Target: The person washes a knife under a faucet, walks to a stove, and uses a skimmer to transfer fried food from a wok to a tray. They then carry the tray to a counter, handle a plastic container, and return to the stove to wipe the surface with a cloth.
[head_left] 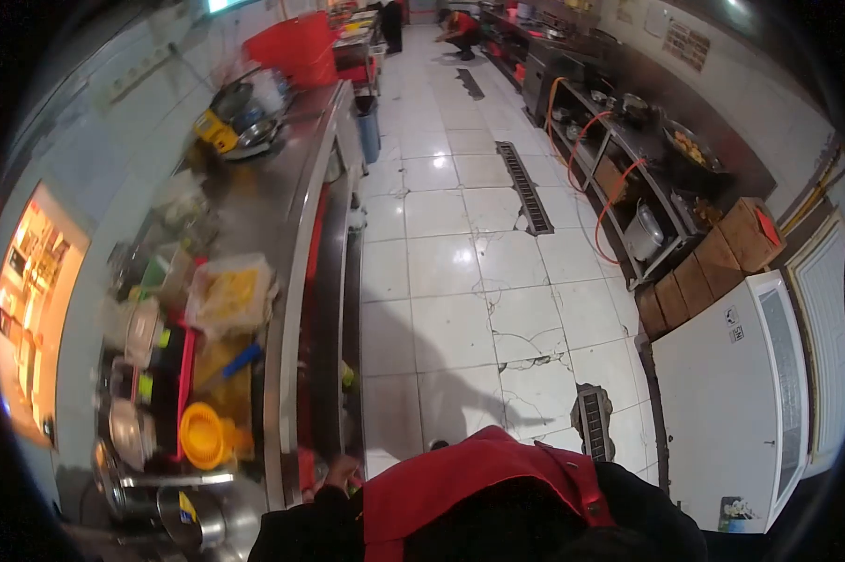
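Observation:
My left hand [341,471] is low at the bottom of the view, beside the lower shelf of the steel counter [286,309]. Its fingers are blurred and partly hidden by my sleeve, and I cannot make out whether they hold anything. Red items show on the shelf close to it. My right hand is out of view. On the countertop above stand a yellow plastic strainer [207,436], a knife with a blue handle [242,361] on a yellowish board, and a clear tub [230,292] with yellow food in it.
Several lidded containers [141,332] and a steel pot [190,513] line the left counter. A white chest freezer [722,393] stands right. Floor drain grates [525,187] sit among cracked tiles. Orange hoses [577,169] hang at the stove shelving. Another person [462,33] crouches far back.

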A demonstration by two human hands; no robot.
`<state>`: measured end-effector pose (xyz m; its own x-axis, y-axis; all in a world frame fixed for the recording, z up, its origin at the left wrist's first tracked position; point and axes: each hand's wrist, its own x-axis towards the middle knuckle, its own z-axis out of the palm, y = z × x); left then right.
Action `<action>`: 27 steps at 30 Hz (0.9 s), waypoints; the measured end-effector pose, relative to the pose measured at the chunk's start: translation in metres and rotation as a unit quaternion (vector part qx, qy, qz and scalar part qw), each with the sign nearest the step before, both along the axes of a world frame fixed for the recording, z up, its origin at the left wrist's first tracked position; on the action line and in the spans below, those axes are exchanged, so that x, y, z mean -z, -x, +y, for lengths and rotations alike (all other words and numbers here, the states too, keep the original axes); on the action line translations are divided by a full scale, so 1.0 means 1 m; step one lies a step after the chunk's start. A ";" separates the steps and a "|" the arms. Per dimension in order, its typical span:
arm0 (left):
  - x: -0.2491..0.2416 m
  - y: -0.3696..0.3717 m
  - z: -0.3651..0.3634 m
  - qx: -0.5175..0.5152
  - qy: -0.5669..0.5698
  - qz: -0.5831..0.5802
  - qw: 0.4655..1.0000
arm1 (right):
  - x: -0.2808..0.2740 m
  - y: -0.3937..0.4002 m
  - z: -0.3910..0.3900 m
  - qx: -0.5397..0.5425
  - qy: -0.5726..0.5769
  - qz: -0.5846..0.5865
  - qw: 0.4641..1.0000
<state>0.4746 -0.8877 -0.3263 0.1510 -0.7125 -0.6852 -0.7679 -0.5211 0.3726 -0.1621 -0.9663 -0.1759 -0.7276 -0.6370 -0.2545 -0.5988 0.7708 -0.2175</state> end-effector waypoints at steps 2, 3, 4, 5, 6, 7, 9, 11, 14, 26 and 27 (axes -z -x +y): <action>-0.074 0.039 -0.134 -0.028 -0.038 -0.002 0.999 | 0.010 0.003 -0.022 0.030 0.009 -0.001 0.999; -0.095 0.042 -0.166 -0.043 -0.055 -0.004 0.998 | 0.021 0.009 -0.029 0.045 0.015 -0.002 0.999; -0.061 0.036 -0.204 -0.078 0.060 0.084 0.992 | 0.031 0.016 -0.038 0.059 0.023 -0.002 0.998; -0.039 0.039 -0.246 -0.112 0.174 0.173 0.963 | 0.041 0.026 -0.049 0.071 0.030 0.000 0.997; -0.017 0.047 -0.297 -0.042 0.215 0.099 0.971 | 0.050 0.040 -0.060 0.081 0.038 0.003 0.996; -0.017 0.070 -0.350 0.025 0.253 0.027 0.967 | 0.055 0.056 -0.073 0.090 0.043 0.009 0.995; -0.063 0.107 -0.404 -0.003 0.238 0.071 0.969 | 0.069 0.087 -0.102 0.103 0.050 0.020 0.993; -0.110 0.143 -0.443 -0.031 0.231 0.110 0.966 | 0.071 0.100 -0.158 0.115 0.065 0.023 0.991; -0.120 0.156 -0.473 -0.021 0.069 0.143 0.987 | 0.043 0.088 -0.309 0.064 0.030 -0.035 0.997; 0.010 0.034 -0.555 -0.083 -0.008 0.091 0.992 | -0.020 0.004 -0.710 -0.044 0.008 0.026 0.999; 0.010 0.024 -0.571 -0.096 -0.005 0.093 0.991 | -0.016 0.006 -0.723 -0.047 -0.024 0.023 0.998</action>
